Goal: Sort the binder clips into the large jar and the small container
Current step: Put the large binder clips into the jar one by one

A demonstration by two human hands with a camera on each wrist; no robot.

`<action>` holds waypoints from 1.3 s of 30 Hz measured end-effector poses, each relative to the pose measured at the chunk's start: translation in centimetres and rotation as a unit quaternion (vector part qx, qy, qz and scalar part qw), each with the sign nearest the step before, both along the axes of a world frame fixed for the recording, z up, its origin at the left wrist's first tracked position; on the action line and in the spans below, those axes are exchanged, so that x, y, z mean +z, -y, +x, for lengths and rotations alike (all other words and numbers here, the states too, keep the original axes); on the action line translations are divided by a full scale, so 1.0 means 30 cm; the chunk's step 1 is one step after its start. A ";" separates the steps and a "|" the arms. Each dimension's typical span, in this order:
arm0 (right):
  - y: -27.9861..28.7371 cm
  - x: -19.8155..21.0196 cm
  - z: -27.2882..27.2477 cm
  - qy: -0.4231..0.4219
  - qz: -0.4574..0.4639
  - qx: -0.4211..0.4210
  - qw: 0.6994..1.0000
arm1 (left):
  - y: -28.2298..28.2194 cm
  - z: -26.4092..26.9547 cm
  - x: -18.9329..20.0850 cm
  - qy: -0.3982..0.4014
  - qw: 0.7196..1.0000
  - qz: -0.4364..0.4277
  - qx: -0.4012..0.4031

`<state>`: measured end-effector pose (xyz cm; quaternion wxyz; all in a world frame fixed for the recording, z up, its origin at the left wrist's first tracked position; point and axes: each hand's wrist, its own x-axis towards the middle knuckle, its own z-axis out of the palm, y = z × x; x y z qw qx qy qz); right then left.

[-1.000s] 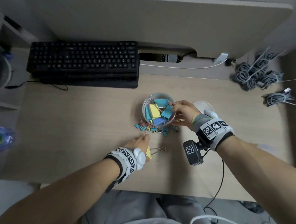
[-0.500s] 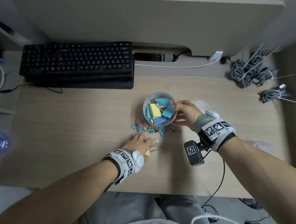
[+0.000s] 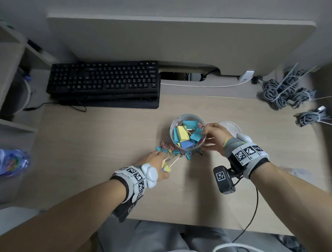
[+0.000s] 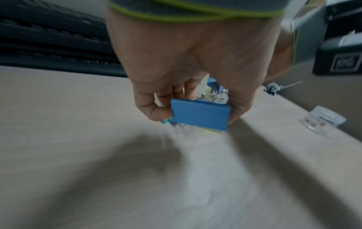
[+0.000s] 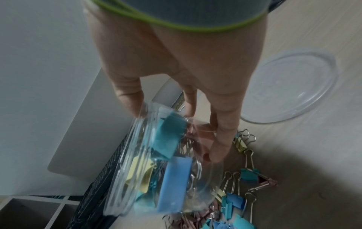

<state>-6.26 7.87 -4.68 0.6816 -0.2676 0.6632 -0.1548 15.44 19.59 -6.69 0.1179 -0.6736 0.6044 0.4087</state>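
Observation:
The large clear jar [image 3: 188,132] holds several big blue, teal and yellow binder clips. My right hand [image 3: 209,137] grips its rim and side; in the right wrist view the jar [image 5: 156,162] looks tilted in that hand [image 5: 176,133]. My left hand [image 3: 159,160] sits just below the jar and pinches a big blue clip [image 4: 199,114] with a yellow one under it. A pile of small clips [image 3: 173,151] lies on the desk at the jar's base. The small clear container [image 4: 323,119] stands off to the right.
The jar's clear lid [image 3: 229,127] lies on the desk behind my right hand. A black keyboard [image 3: 103,84] fills the back left. Bundled grey cables [image 3: 284,91] lie at the back right. A cable runs off the front edge below my right wrist.
My left hand has moved forward and right with the big clips, from the desk's front area up to the small-clip pile by the jar. My right hand stays on the jar.

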 end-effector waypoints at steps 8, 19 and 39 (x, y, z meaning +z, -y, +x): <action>0.030 0.018 0.018 -0.017 0.001 -0.023 1.000 | 0.096 0.095 0.234 -0.047 0.992 -0.111 0.025; 0.017 0.106 0.082 0.011 -0.021 0.012 1.000 | 0.260 -0.022 0.300 -0.079 0.979 -0.179 0.056; 0.022 0.112 0.084 0.019 -0.042 0.032 0.998 | 0.349 -0.013 0.318 -0.038 0.983 -0.178 -0.012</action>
